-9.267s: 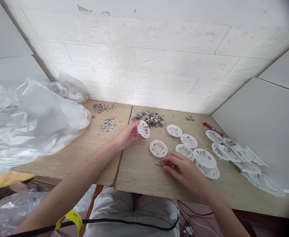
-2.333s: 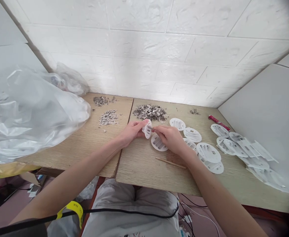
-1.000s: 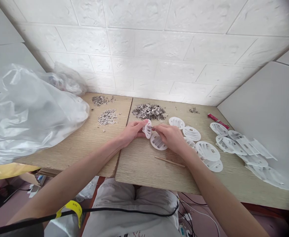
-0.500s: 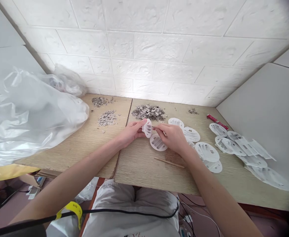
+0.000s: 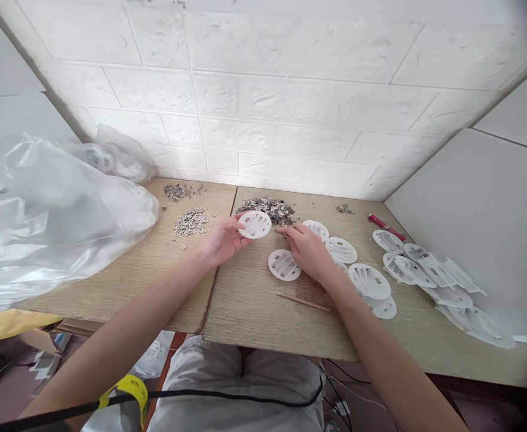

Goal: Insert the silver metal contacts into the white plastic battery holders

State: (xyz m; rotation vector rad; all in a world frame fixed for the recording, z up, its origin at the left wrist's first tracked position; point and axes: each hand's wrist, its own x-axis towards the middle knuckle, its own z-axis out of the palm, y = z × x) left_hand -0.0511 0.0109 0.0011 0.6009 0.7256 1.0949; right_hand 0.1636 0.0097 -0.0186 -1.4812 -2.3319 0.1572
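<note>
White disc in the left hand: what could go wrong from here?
The left hand holds the white disc by one edge, so it might tip or slip. Loose metal pieces lie heaped behind; a bump could scatter them. The wooden stick lies near the right forearm and might get knocked.

I see bright, diffuse light on the white wall (image 5: 263, 102) and glare on the plastic bag (image 5: 69, 210). My right-hand corners are dark, and the held disc (image 5: 256, 225) lacks crisp detail.
</note>
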